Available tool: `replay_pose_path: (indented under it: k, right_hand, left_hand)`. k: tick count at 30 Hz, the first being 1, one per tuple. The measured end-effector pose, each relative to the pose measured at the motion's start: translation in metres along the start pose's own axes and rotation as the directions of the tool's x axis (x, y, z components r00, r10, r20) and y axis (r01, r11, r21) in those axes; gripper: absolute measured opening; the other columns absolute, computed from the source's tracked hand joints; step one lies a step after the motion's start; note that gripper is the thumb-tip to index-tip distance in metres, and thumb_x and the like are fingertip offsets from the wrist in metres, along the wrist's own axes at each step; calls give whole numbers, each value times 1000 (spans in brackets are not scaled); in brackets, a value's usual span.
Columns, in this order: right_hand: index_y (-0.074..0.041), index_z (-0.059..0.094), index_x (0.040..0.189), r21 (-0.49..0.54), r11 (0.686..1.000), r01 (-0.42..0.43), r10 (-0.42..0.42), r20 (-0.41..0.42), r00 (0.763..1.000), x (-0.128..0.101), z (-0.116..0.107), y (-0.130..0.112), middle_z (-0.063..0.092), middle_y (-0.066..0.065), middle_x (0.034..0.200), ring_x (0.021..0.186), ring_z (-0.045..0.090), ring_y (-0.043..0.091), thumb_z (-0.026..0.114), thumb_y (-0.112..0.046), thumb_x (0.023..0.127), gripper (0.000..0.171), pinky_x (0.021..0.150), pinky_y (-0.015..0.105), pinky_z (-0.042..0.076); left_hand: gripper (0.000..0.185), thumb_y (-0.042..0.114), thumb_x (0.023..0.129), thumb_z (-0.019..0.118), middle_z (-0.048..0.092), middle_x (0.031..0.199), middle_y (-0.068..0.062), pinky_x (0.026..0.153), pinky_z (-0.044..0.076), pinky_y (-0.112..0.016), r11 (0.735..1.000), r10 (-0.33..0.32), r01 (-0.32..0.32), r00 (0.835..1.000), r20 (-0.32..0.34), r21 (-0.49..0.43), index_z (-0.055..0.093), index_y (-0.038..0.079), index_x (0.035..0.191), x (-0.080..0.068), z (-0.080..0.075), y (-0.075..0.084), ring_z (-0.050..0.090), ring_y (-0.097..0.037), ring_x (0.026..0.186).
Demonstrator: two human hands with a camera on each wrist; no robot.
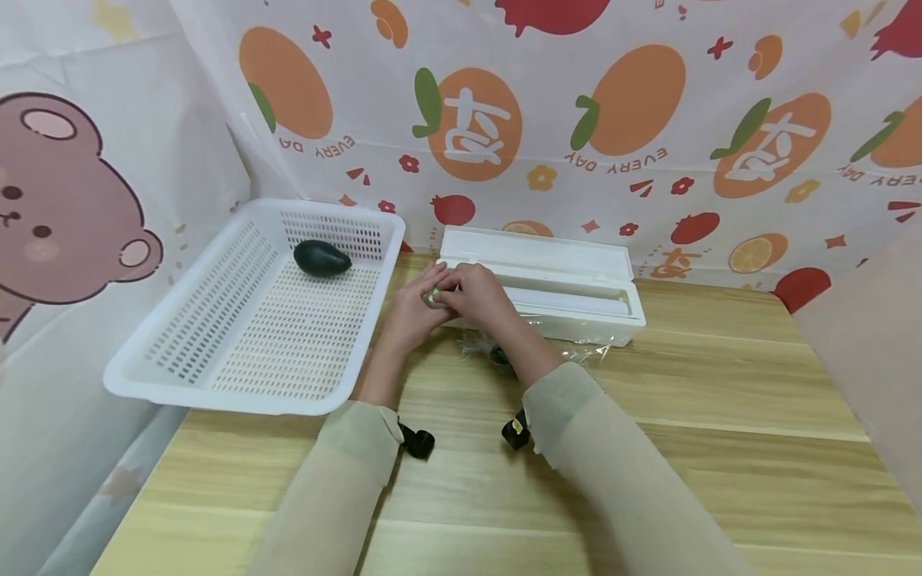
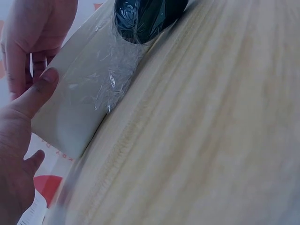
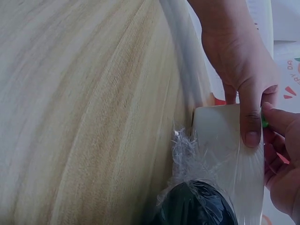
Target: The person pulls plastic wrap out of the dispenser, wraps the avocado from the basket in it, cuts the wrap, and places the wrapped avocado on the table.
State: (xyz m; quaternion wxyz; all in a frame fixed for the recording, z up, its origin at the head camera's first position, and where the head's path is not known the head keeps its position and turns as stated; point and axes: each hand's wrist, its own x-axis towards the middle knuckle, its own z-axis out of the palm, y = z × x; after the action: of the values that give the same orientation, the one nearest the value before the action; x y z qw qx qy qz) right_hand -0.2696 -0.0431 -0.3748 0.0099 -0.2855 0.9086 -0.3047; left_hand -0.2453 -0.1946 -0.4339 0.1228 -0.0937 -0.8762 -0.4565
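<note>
A white cling film box [image 1: 591, 328] lies along the back of the table with its lid [image 1: 540, 250] raised and a film roll [image 1: 565, 302] inside. My left hand [image 1: 414, 308] grips its left end, thumb on the front wall. At the box's top edge my right hand [image 1: 479, 296] pinches a small green piece [image 3: 265, 123], mostly covered by the fingers. Clear film [image 2: 112, 79] hangs down the front wall and covers a dark green, avocado-like fruit [image 3: 197, 206] on the table before the box. In the head view my right forearm partly hides that fruit.
To the left stands a white perforated basket [image 1: 238, 404] with another dark green, avocado-like fruit [image 1: 322, 258] inside. A printed curtain [image 1: 547, 176] hangs right behind the box. The wood-grain table [image 1: 720, 448] extends to the right and front.
</note>
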Motion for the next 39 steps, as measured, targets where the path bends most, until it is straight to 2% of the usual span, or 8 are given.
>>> replay_pose_path:
  k: [5, 9, 13, 18, 25, 39]
  right_hand:
    - [-14, 80, 99, 5, 1000, 12, -12, -16, 1000, -1, 2, 2, 70, 0, 97, 92, 61, 17, 74, -29, 89, 19, 86, 30, 49]
    - [-16, 80, 95, 38, 999, -15, 15, -19, 1000, -1, 2, 5, 69, -2, 94, 90, 59, 15, 74, -29, 89, 16, 79, 28, 49]
    - [-17, 80, 94, 80, 996, -51, 51, -4, 999, -1, -1, 8, 67, -4, 93, 88, 58, 13, 74, -29, 89, 14, 75, 26, 49]
    - [-18, 79, 91, 131, 989, -61, 57, 31, 998, -1, -5, 13, 68, -4, 94, 86, 60, 12, 74, -28, 89, 12, 72, 25, 50]
    - [-16, 80, 97, 132, 988, -84, 75, 73, 995, -2, -10, 18, 69, -3, 97, 86, 60, 12, 74, -31, 89, 18, 71, 25, 50]
    - [-16, 80, 92, 157, 986, -54, 43, 73, 996, -3, -14, 25, 68, -4, 91, 83, 60, 12, 74, -30, 88, 15, 70, 26, 49]
  left_hand:
    - [69, 32, 79, 83, 47, 150, 9, 117, 32, -36, 1000, -8, 8, 1000, -7, -6, 55, 16, 141, -1, 1, 0, 35, -9, 144]
    - [68, 32, 78, 84, 48, 148, 11, 116, 33, -35, 1000, -8, 8, 1000, -14, -24, 58, 18, 139, -1, 2, 0, 36, -6, 142]
    - [69, 32, 76, 86, 50, 147, 12, 116, 34, -35, 999, -3, 2, 1000, -20, -42, 59, 19, 137, 0, 3, -1, 38, -5, 141]
    - [73, 36, 73, 87, 50, 146, 13, 115, 34, -36, 998, -1, 0, 1000, -21, -56, 58, 18, 138, 1, 3, -3, 39, -6, 141]
    - [76, 39, 71, 87, 48, 147, 14, 115, 35, -36, 997, -11, 10, 1000, -14, -81, 58, 16, 138, -1, 3, -4, 38, -7, 141]
    - [77, 40, 71, 86, 48, 147, 13, 114, 36, -34, 997, 3, -4, 1000, -22, -77, 57, 17, 138, 1, 3, -5, 39, -8, 140]
